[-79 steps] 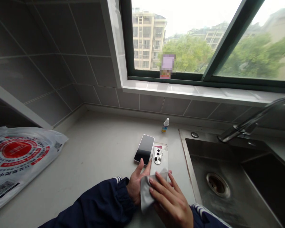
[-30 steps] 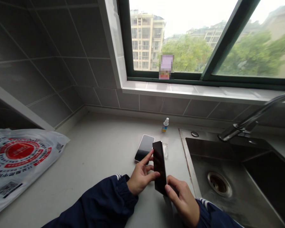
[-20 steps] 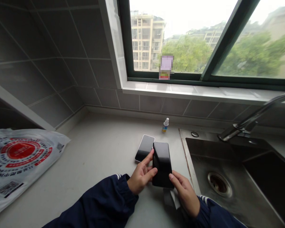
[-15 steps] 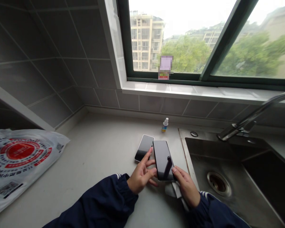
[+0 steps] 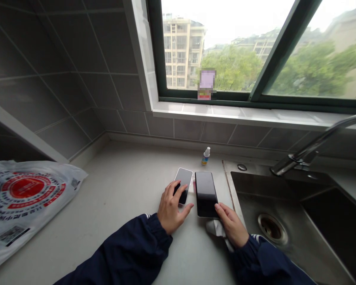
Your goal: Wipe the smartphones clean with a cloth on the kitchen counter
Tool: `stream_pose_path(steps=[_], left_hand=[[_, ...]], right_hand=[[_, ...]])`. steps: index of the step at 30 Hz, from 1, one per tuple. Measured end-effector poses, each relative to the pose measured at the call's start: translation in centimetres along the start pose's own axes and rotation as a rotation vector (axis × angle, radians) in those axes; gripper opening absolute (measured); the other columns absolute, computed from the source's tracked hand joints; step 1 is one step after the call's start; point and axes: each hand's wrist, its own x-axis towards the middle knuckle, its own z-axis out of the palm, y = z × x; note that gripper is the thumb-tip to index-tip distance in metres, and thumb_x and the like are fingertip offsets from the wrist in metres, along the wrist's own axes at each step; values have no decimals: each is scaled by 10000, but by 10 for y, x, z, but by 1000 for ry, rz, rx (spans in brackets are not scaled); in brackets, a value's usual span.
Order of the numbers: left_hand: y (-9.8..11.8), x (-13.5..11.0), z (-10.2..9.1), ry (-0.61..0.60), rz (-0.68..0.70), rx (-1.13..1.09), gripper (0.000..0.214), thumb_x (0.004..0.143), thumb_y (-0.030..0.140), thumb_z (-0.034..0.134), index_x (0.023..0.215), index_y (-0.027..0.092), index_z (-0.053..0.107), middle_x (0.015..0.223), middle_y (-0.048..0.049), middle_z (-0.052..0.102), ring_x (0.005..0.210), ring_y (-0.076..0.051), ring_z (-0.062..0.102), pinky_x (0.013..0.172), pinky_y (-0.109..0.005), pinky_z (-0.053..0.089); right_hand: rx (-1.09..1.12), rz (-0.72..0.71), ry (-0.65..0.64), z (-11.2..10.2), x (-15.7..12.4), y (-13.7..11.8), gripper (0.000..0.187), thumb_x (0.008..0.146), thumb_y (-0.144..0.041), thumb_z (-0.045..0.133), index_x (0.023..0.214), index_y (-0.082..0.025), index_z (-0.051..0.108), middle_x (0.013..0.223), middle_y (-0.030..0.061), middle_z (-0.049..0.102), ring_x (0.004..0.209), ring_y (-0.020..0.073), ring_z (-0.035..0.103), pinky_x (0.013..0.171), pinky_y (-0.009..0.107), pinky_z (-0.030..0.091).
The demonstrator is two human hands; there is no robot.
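Note:
My right hand (image 5: 233, 225) grips a dark smartphone (image 5: 205, 192) by its lower right corner, thumb on the edge of the screen. A crumpled pale grey cloth (image 5: 216, 228) hangs beneath the same hand. On the counter to the left lies a second smartphone (image 5: 186, 175) with a light rim, screen up. My left hand (image 5: 170, 206) is over that phone's lower left part with fingers spread; whether the fingertips touch the screen I cannot tell. A bit of something pink (image 5: 194, 187) shows between the two phones, mostly hidden.
A small white spray bottle (image 5: 205, 156) stands behind the phones on the counter (image 5: 127, 186). To the right are a steel sink (image 5: 249, 198) and a chrome tap (image 5: 308, 148). A printed white plastic bag (image 5: 32, 198) lies at the left, and a window sill (image 5: 240, 114) runs behind.
My left hand has moved left and away from the dark smartphone, turning palm down over the other phone. The dark smartphone in my right hand has shifted slightly away from me.

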Motion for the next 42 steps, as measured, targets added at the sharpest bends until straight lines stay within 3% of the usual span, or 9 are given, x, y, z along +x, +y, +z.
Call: stream_pose_path(steps=[5,11,14,18,22,27,31,35,42], left_hand=[[-8,-3,5,-39,-56,10,676,786,371,654,1410,282,407,1508,-105,328,1377,-328,328,1123,-501,287],[-14,-1,6,-21,-85,48,734,784,366,652,1441,278,337,1508,-119,318,1360,-326,352,1104,-500,313],[-17,3,4,0,-96,15,734,776,364,666,1430,270,348,1477,-120,343,1359,-313,353,1115,-484,312],[-20,9,-2,3,-174,-87,745,752,333,695,1417,295,360,1380,-92,406,1280,-277,443,1031,-422,427],[-28,14,-6,0,-293,-185,886,682,336,764,1445,315,314,1322,-89,440,979,-209,592,841,-370,518],[-37,18,-7,-21,-463,-440,952,653,320,801,1450,288,281,1173,-72,526,574,-42,515,663,-290,510],[-35,21,-8,-95,-574,-675,881,663,328,799,1390,227,313,984,-28,591,573,-62,572,592,-236,501],[-31,23,-5,-182,-630,-763,605,733,397,717,1210,166,426,910,-66,654,380,-72,500,358,-239,433],[-25,19,0,-83,-645,-920,424,797,380,628,1129,228,414,943,-18,629,365,-59,483,363,-270,496]], right_hand=[[0,5,-24,1,2,3,547,813,-705,520,708,-172,589,637,-7,517,643,160,503,615,263,442],[21,14,-60,2,4,7,510,823,-659,554,689,-168,576,617,-13,523,586,135,492,554,243,429],[38,9,-96,2,4,11,539,844,-633,550,1010,-130,642,715,22,618,650,164,573,643,282,489],[-20,7,-68,0,3,18,762,849,-584,587,1388,-67,441,605,-24,579,551,155,552,589,295,492],[-90,-30,-35,-3,4,21,791,799,-534,670,1412,-88,446,925,75,701,807,216,656,839,393,520],[-147,-40,-9,-4,4,21,762,774,-531,684,1392,-128,493,1248,131,640,1104,320,627,1002,514,448],[-189,-43,30,-3,2,22,730,777,-529,674,1381,-151,512,1297,117,619,1178,337,593,1016,511,450],[-215,-56,45,-3,3,22,713,787,-525,659,1367,-133,529,1306,123,612,1206,342,576,1039,494,441],[-249,-83,57,-5,4,20,663,789,-503,666,1338,-145,564,1273,104,637,1180,335,600,1037,481,451]])
